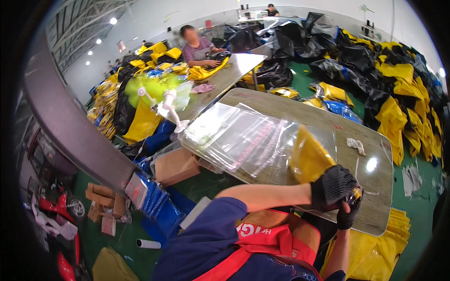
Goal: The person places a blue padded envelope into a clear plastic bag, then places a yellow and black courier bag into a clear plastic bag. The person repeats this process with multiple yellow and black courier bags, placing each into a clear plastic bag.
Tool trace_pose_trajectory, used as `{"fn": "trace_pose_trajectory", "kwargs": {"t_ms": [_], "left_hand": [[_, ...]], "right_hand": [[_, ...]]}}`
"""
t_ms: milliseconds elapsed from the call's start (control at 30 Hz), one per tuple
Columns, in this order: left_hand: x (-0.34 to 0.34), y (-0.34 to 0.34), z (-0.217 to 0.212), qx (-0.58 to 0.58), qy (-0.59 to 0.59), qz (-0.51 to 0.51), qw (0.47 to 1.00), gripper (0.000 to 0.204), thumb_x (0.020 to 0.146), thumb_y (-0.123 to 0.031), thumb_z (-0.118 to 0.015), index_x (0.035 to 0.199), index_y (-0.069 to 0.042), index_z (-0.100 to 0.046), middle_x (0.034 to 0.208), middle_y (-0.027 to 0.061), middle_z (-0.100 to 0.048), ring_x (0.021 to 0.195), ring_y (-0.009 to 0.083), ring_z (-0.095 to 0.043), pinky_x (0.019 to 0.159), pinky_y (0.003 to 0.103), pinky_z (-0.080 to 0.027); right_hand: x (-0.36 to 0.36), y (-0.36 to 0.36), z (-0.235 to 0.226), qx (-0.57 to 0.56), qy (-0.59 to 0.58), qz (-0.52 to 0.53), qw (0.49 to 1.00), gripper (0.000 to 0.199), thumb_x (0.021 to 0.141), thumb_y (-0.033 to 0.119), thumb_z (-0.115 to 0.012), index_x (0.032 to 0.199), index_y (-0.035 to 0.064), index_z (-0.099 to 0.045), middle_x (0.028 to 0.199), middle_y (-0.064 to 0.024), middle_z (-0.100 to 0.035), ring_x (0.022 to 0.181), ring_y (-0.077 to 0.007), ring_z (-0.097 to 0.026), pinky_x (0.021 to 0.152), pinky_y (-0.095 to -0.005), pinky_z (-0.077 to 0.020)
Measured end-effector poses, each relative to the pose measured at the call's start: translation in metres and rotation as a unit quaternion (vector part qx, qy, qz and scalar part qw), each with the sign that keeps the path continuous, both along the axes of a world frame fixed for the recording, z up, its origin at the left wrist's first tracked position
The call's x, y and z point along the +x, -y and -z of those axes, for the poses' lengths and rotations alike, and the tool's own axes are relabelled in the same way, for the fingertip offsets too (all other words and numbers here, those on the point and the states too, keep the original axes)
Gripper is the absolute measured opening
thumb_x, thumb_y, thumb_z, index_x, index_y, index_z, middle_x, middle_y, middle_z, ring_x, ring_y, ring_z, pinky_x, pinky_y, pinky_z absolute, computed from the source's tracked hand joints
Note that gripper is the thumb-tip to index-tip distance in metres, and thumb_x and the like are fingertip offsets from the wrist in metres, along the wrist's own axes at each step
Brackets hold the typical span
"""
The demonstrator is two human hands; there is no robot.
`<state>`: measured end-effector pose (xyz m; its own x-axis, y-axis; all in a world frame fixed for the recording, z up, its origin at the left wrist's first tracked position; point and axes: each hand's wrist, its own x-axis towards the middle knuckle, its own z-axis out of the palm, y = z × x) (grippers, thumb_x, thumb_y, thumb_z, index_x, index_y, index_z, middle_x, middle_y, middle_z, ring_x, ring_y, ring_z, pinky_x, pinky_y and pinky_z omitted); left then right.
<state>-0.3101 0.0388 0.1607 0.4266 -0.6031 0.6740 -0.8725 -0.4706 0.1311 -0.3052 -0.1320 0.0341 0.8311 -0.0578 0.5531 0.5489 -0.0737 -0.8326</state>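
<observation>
My left hand (332,185), in a black glove, reaches across my body and grips the lower end of a folded yellow item (308,158). The item stands up over the near part of the table (379,206), partly inside a clear plastic bag (323,138). My right hand (349,214), also in a black glove, comes up from below and closes on the same end, touching the left hand. A stack of clear plastic bags (234,136) lies on the table to the left of the hands.
A crumpled white cloth (356,145) lies on the table. A green fan (157,93) stands at the table's left end. Another person (199,47) works at a farther table. Black and yellow garment piles (393,89) fill the right. A cardboard box (176,166) sits below.
</observation>
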Motion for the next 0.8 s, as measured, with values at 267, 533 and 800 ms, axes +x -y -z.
{"fn": "trace_pose_trajectory", "kwargs": {"t_ms": [267, 533, 800], "left_hand": [[0.008, -0.049, 0.076, -0.486, -0.077, -0.230, 0.839, 0.114, 0.069, -0.035, -0.082, 0.146, -0.002, -0.006, 0.144, 0.0208, -0.025, 0.131, 0.0340, -0.031, 0.106, 0.042, -0.030], [0.002, -0.065, 0.074, -0.566, -0.379, -0.024, 0.732, 0.076, 0.071, -0.026, -0.082, 0.131, -0.003, -0.041, 0.118, 0.0111, -0.057, 0.108, 0.0202, -0.052, 0.095, 0.036, -0.042], [-0.019, -0.028, 0.112, -0.362, -0.329, -0.178, 0.854, 0.030, 0.081, -0.030, -0.072, 0.092, -0.002, -0.068, 0.079, 0.0055, -0.070, 0.077, 0.0146, -0.066, 0.070, 0.032, -0.050]], "right_hand": [[0.013, 0.006, -0.055, 0.295, -0.072, -0.007, 0.953, 0.053, 0.097, 0.044, -0.044, 0.130, 0.0035, -0.043, 0.128, -0.0097, -0.049, 0.116, -0.0228, -0.048, 0.099, -0.0372, -0.0390], [-0.015, -0.091, -0.039, 0.588, -0.242, -0.132, 0.760, 0.076, 0.089, 0.064, -0.039, 0.144, 0.0129, -0.027, 0.145, -0.0116, -0.032, 0.130, -0.0326, -0.034, 0.107, -0.0498, -0.0294], [0.004, -0.088, -0.038, 0.561, -0.267, -0.201, 0.757, 0.069, 0.090, 0.061, -0.037, 0.125, 0.0023, -0.048, 0.115, -0.0172, -0.058, 0.102, -0.0314, -0.057, 0.089, -0.0427, -0.0465]]}}
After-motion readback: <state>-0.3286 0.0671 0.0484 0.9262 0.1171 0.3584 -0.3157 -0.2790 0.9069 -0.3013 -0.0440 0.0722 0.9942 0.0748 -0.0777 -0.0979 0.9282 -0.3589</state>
